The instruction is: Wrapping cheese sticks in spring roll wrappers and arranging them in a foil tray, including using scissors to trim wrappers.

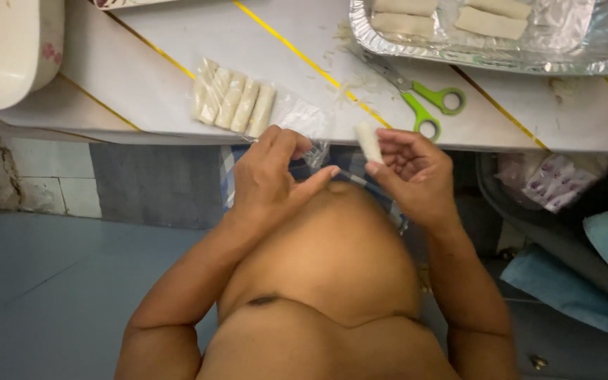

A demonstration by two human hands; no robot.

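Note:
My right hand (413, 172) holds a small white roll (369, 141) upright between its fingertips, just in front of the table edge. My left hand (272, 176) pinches the loose end of a clear plastic wrapper (304, 119), thumb stretched toward the right hand. A thin clear strip (350, 176) runs between the two hands. The wrapper lies on the white table (177, 49) and still holds several white rolls (233, 104) side by side, just beyond my left hand.
Green-handled scissors (427, 105) lie on the table right of the rolls. A foil tray (599, 60) with several white rolls sits at the back right. A cream container (8, 49) stands at the far left. Printed packets (554, 179) lie lower right.

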